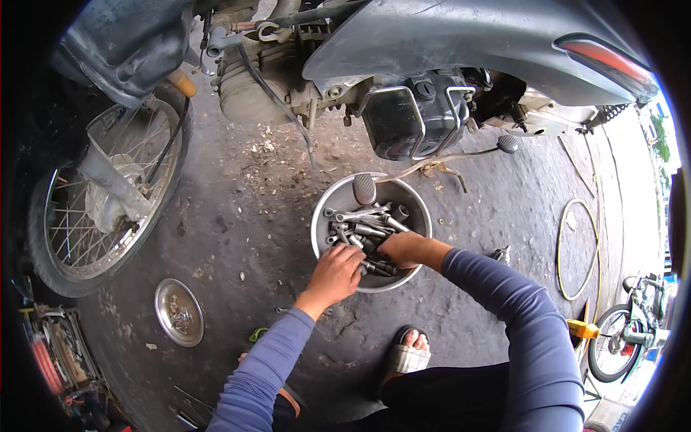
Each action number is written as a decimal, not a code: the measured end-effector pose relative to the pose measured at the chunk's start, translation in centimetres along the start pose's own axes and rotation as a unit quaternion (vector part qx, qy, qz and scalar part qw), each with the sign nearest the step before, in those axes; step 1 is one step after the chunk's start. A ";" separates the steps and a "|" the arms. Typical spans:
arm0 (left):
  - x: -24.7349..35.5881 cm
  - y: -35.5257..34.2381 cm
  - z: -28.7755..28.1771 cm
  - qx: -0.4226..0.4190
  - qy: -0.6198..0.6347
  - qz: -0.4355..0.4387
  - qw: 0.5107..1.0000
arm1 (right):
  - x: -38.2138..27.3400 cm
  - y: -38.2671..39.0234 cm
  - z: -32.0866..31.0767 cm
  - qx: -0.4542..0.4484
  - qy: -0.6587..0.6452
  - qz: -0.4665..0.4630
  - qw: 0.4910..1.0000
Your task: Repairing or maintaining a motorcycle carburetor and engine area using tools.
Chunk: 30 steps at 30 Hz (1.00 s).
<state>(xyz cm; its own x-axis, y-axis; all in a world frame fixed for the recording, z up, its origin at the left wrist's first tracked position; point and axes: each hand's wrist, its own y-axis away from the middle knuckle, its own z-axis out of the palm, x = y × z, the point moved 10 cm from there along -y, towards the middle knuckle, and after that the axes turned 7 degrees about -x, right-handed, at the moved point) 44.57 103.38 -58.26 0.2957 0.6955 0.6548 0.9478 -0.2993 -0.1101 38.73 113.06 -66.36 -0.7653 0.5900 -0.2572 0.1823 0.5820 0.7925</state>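
Note:
A round metal bowl [321,213] stands on the ground in front of me, holding a heap of wrenches [363,214] and sockets [400,213]. Over its near left rim comes my left hand [337,275], fingers bent and close together against the tools; what they grip, if anything, is hidden. From the right, my right hand [404,250] reaches down into the bowl. Its fingertips disappear among the tools, so I cannot see whether they hold one. A motorcycle's foot pedal [365,189] overhangs the bowl's far edge.
The motorcycle's engine [259,86] and grey body panel [461,43] span the far side, its front wheel [108,194] at left. A small metal dish [179,312] with little parts lies left. Another motorcycle [625,338] and a thin loop [560,248] are at right.

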 end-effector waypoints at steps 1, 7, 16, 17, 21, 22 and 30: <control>-0.1 -0.2 1.3 -0.054 -0.008 -0.022 0.998 | 0.1 0.4 -0.8 0.018 -0.016 -0.011 1.000; 0.9 -0.7 5.1 -0.232 -0.106 -0.010 0.967 | 3.1 3.9 -8.5 0.249 -0.071 0.027 0.965; -0.5 1.4 2.4 -0.164 -0.103 -0.039 0.980 | -2.3 -0.9 -9.2 0.226 0.081 0.020 0.971; -0.5 1.6 2.4 -0.167 -0.102 -0.036 0.980 | -1.2 -1.8 -8.1 0.161 0.035 0.034 0.986; -1.6 2.0 2.1 -0.168 -0.076 -0.083 0.979 | 2.6 -1.7 -7.3 0.132 -0.097 0.046 0.985; -2.1 2.0 2.2 -0.176 -0.098 -0.104 0.974 | 3.7 -1.2 -7.4 0.153 -0.150 0.046 0.976; 0.6 -2.4 3.4 -0.093 -0.037 0.052 0.994 | 5.2 3.3 -9.7 0.255 -0.368 -0.052 0.892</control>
<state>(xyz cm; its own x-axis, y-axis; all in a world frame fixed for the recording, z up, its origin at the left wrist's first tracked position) 42.92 106.72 -60.17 0.4046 0.6990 0.5897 0.8754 -0.4826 -0.0284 29.33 112.62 -59.76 -0.2151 0.6164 -0.7575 0.5350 0.7233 0.4367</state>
